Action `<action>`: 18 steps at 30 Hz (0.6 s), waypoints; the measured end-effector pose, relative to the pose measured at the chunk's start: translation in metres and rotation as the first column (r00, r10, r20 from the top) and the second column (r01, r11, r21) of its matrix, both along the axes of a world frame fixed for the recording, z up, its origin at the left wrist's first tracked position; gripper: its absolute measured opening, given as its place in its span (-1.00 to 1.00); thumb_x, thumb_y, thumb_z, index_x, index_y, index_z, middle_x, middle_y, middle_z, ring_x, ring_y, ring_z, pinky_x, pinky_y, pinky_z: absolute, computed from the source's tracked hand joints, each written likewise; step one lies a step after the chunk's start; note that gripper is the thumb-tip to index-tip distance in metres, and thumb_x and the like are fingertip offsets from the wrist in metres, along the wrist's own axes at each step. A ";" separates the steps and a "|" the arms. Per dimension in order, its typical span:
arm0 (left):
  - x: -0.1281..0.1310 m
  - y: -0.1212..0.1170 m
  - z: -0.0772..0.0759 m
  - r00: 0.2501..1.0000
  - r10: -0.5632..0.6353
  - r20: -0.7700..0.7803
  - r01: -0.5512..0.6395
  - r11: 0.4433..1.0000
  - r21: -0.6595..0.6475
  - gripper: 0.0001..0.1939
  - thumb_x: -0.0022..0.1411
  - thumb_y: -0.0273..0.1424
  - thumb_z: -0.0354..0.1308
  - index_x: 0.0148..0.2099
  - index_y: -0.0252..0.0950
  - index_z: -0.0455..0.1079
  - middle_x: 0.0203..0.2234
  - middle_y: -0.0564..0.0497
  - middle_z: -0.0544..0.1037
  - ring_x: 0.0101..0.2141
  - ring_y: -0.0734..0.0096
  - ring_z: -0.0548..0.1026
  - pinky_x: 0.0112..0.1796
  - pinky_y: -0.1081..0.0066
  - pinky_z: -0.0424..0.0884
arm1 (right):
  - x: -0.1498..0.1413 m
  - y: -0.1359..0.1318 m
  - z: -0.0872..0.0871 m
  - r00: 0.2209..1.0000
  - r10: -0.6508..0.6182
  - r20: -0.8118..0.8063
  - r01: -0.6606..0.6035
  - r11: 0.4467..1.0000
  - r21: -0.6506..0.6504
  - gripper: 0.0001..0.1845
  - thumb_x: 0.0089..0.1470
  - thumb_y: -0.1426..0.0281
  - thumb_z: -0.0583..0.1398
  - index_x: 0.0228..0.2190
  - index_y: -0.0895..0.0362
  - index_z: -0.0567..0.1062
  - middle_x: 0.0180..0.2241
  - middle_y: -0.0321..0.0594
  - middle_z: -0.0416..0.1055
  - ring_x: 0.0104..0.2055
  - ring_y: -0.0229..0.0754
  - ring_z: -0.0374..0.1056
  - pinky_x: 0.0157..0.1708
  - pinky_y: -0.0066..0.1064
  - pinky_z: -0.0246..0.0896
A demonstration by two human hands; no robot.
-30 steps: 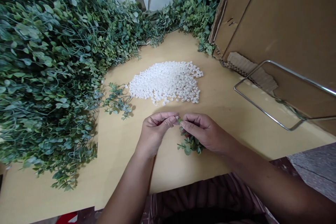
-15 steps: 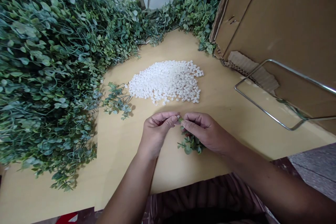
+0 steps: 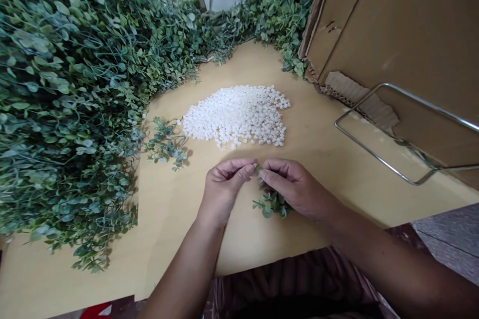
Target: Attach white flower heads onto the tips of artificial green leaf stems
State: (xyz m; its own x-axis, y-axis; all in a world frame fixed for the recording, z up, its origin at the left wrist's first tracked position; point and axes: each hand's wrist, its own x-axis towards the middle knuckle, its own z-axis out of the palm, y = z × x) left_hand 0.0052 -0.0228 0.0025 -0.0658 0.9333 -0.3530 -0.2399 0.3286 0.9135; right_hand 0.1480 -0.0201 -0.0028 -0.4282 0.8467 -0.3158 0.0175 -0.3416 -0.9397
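My left hand (image 3: 223, 185) and my right hand (image 3: 290, 184) meet fingertip to fingertip over the tan table (image 3: 337, 159). The left thumb and forefinger pinch a tiny white piece (image 3: 255, 165). My right hand is closed on a small green leafy sprig (image 3: 270, 203), whose leaves hang below the palm. Just beyond the hands lies a heap of small white pieces (image 3: 237, 115). A loose green sprig (image 3: 164, 143) rests left of the heap.
A big mass of artificial green foliage (image 3: 67, 89) covers the left side and back of the table. A cardboard box (image 3: 396, 35) stands at the right, with a bent metal wire frame (image 3: 377, 159) in front of it.
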 end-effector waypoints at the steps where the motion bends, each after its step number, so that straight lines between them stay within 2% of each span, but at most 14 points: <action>1: 0.000 0.000 0.000 1.000 -0.005 0.000 0.005 1.000 0.003 -0.84 -0.20 -0.39 0.40 -0.46 -0.30 0.56 -0.59 0.05 0.56 -0.55 0.60 0.39 -0.44 0.57 0.34 | 0.000 0.000 0.000 1.000 -0.003 -0.002 0.003 1.000 0.000 -0.67 0.00 0.18 0.08 -0.55 0.22 0.27 -0.63 -0.39 0.15 -0.61 -0.54 0.05 -0.63 -0.69 0.01; 9: -0.003 0.002 0.002 0.999 -0.052 0.007 0.052 0.999 -0.013 -0.80 -0.25 -0.37 0.43 -0.48 -0.31 0.55 -0.61 0.05 0.55 -0.57 0.61 0.39 -0.46 0.59 0.36 | 0.000 0.001 0.002 1.000 -0.006 0.009 0.006 0.999 0.038 -0.66 -0.01 0.19 0.08 -0.59 0.22 0.24 -0.65 -0.40 0.11 -0.62 -0.55 0.03 -0.63 -0.70 -0.03; 18: -0.008 0.004 0.000 0.993 -0.116 0.020 0.117 0.993 -0.017 -0.79 -0.25 -0.37 0.43 -0.49 -0.32 0.53 -0.62 0.06 0.54 -0.59 0.59 0.43 -0.47 0.57 0.39 | -0.001 0.000 0.002 0.999 -0.004 0.039 0.003 1.000 0.009 -0.67 -0.03 0.19 0.08 -0.58 0.23 0.27 -0.65 -0.37 0.19 -0.63 -0.53 0.08 -0.64 -0.70 -0.01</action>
State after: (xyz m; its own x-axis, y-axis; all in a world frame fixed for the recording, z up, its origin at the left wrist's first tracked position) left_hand -0.0029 -0.0188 0.0026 0.0500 0.9277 -0.3699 -0.2164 0.3716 0.9028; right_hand 0.1473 -0.0202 -0.0004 -0.4127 0.8511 -0.3244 0.0533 -0.3330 -0.9414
